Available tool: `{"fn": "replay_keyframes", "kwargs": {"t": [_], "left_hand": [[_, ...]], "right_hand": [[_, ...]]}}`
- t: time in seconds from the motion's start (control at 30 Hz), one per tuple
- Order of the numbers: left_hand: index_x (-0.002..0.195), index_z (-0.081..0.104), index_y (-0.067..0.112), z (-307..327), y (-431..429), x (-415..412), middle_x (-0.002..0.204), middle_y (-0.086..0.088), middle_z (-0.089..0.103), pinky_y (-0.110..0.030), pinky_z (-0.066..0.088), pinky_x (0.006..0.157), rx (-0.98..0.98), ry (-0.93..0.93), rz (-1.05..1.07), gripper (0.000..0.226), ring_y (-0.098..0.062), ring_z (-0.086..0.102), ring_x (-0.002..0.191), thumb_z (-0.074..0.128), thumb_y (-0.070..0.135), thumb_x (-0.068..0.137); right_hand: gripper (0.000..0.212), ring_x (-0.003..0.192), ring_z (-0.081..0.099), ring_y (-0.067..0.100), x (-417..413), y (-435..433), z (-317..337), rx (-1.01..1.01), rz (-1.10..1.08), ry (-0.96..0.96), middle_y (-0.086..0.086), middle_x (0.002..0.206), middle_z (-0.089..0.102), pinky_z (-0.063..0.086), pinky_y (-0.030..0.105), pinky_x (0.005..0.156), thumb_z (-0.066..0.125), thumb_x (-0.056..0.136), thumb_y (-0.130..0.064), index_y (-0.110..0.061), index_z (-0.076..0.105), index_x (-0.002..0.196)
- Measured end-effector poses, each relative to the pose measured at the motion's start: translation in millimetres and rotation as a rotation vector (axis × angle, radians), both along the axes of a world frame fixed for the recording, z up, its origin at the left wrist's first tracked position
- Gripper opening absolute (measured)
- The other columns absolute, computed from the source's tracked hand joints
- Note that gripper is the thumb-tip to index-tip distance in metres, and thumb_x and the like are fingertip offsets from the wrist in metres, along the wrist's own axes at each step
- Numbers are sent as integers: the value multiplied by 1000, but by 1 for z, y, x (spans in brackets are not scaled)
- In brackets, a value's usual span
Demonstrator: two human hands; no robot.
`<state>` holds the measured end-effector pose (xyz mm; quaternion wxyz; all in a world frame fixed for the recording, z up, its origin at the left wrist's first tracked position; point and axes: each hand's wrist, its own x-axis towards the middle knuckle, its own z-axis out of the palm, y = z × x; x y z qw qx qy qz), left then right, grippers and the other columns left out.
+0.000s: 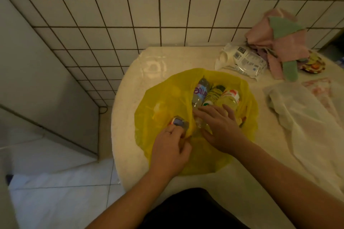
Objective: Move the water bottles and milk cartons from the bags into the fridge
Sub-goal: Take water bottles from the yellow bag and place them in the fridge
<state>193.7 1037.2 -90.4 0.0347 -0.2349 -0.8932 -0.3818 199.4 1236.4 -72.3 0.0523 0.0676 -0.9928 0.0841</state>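
Note:
A yellow plastic bag (163,102) lies open on the pale round counter (130,87). Inside it lie a clear water bottle with a blue and pink label (200,92), a green-labelled bottle (212,96) and a bottle with a red and white label (229,98). My left hand (170,151) grips a small blue and white pack (177,122) at the bag's near left side. My right hand (219,127) reaches into the bag and closes its fingers round the lower part of a clear bottle (202,125).
A white plastic bag (301,115) lies to the right on the counter. Behind it are a pack of wipes (243,60), pink and green cloths (277,42) and a small patterned dish (314,63). A grey fridge side (37,80) stands at the left against the tiled wall.

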Motion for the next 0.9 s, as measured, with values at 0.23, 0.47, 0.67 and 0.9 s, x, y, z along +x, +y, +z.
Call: {"fn": "replay_keyframes", "kwargs": {"t": [0.23, 0.47, 0.67, 0.9], "left_hand": [[88, 49, 18, 23, -32, -17, 69, 1, 63, -30, 43, 52, 323, -280, 397, 17, -9, 53, 56, 45, 27, 102], [97, 66, 17, 5, -75, -59, 83, -2, 62, -35, 49, 68, 443, -428, 761, 22, -21, 59, 77, 46, 20, 101], [134, 54, 29, -7, -70, -61, 141, -7, 47, -48, 36, 105, -77, -420, 756, 37, -35, 41, 130, 51, 35, 98], [133, 47, 32, 0, -17, -37, 140, 1, 40, -41, 45, 98, -214, -290, 402, 62, -25, 44, 122, 67, 59, 81]], "right_hand": [[63, 126, 49, 26, -41, -18, 15, -67, 112, 5, -2, 139, 50, 35, 53, 104, 44, 78, -38, -31, 45, 140], [64, 133, 42, 24, -87, -20, 22, 3, 194, -70, -2, 146, 47, 27, 47, 108, 45, 81, -38, -29, 44, 144], [61, 138, 35, 21, -99, -12, 20, 26, 181, -194, -7, 149, 42, 22, 47, 111, 34, 83, -51, -33, 48, 139], [54, 141, 30, 21, -79, 3, 17, 29, 228, -168, -4, 150, 39, 28, 47, 109, 58, 91, -43, -30, 46, 142]]}}
